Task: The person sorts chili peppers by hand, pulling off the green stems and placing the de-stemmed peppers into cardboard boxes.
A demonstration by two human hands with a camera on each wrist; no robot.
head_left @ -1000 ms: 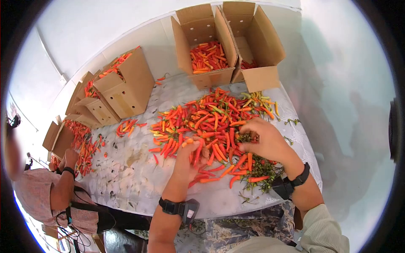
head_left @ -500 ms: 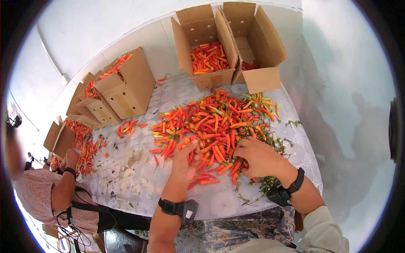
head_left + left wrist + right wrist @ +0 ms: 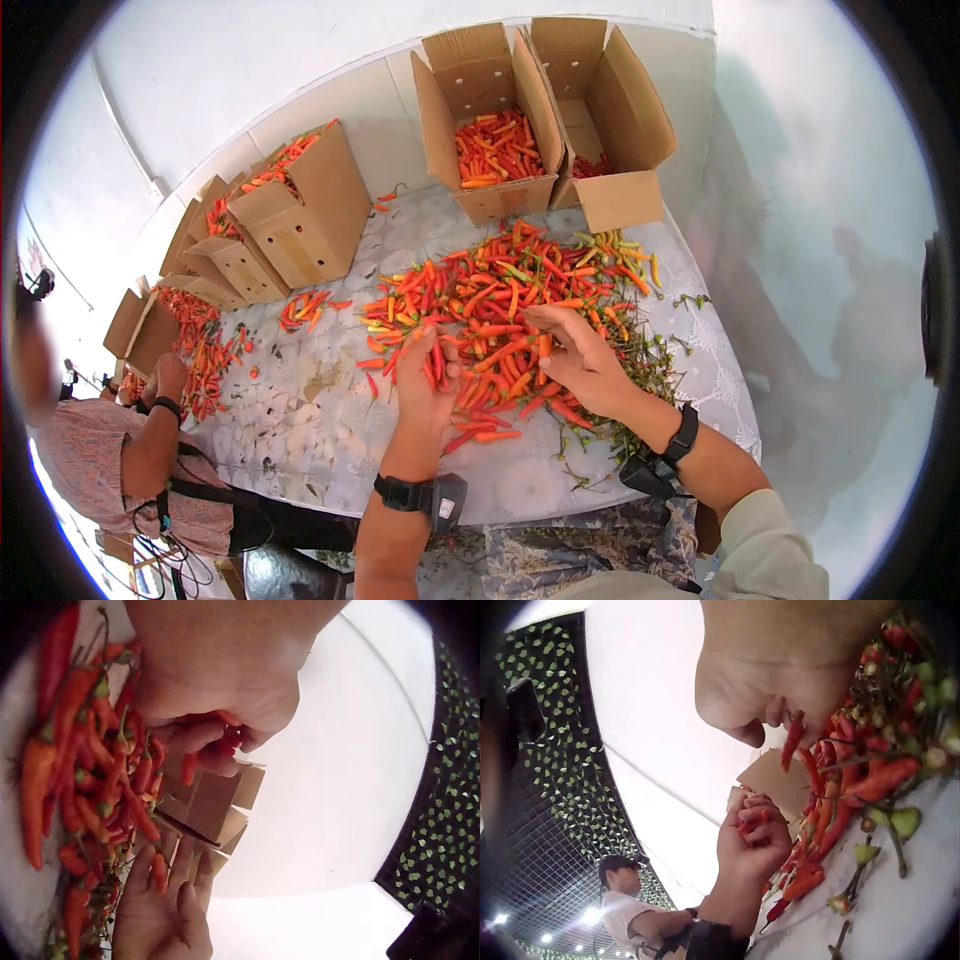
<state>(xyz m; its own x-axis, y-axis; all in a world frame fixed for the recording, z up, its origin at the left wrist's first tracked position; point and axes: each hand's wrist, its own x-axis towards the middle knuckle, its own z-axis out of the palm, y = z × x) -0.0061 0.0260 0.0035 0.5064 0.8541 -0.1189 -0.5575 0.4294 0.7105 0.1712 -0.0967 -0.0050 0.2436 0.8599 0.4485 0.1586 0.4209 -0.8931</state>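
My left hand (image 3: 425,385), palm up, holds several red chilies (image 3: 437,362) in its curled fingers; the right wrist view shows them in the grasp of that hand (image 3: 754,844). To the right my right hand (image 3: 590,372) is raised over the pile, its fingers spread, with an orange-red chili (image 3: 545,346) at them. That chili (image 3: 792,744) hangs by the fingertips in the right wrist view, seemingly pinched between fingers. The two hands are apart. Beneath and beyond them lies the heap of red and orange chilies (image 3: 480,285).
Green stems (image 3: 650,365) lie right of the heap. Two cartons stand behind, one holding many chilies (image 3: 497,145), the other (image 3: 620,200) a few. More cartons (image 3: 305,235) and a chili pile (image 3: 205,345) are at left, where another person (image 3: 90,470) works.
My right hand has gone from the stems at the right down to the near side of the heap, then up and left toward my left hand. My left hand has stayed nearly in place.
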